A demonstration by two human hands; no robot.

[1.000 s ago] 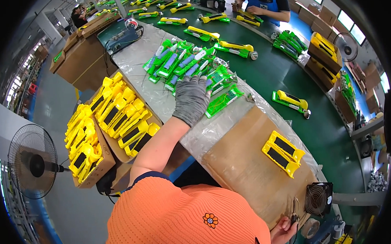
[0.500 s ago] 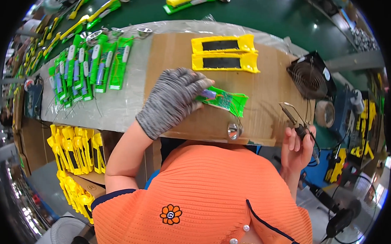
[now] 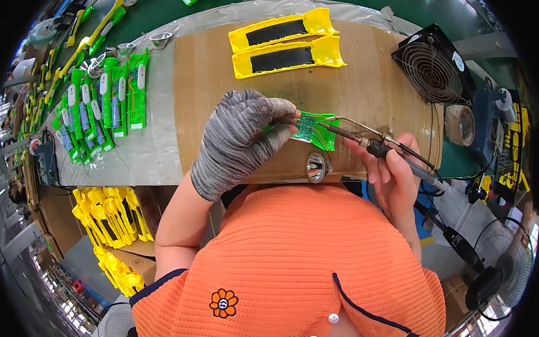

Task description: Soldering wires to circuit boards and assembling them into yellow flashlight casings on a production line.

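My left hand (image 3: 239, 137), in a grey knit glove with bare fingertips, pinches the left end of a green plastic housing (image 3: 328, 140). Inside that housing lies a small green circuit board (image 3: 305, 127) with thin wires; the palm covers its left part. My right hand (image 3: 394, 173), ungloved, is closed round a soldering iron (image 3: 374, 147) that has a curved metal guide tube along it. The iron's tip is at the board, though whether it touches cannot be made out. A round silver reflector (image 3: 315, 167) rests by the housing at the cardboard's front edge.
Two yellow shells (image 3: 283, 56) with black panels lie beyond my hands on the cardboard (image 3: 201, 70). Several green housings (image 3: 104, 106) cluster to the left. A black fan (image 3: 429, 68) and a tape roll (image 3: 460, 125) stand right. Yellow parts (image 3: 111, 218) fill a box lower left.
My right hand has brought the soldering iron up and left, from beside the cardboard to the circuit board. My left hand's fingers now pinch the housing's end. The view has shifted slightly.
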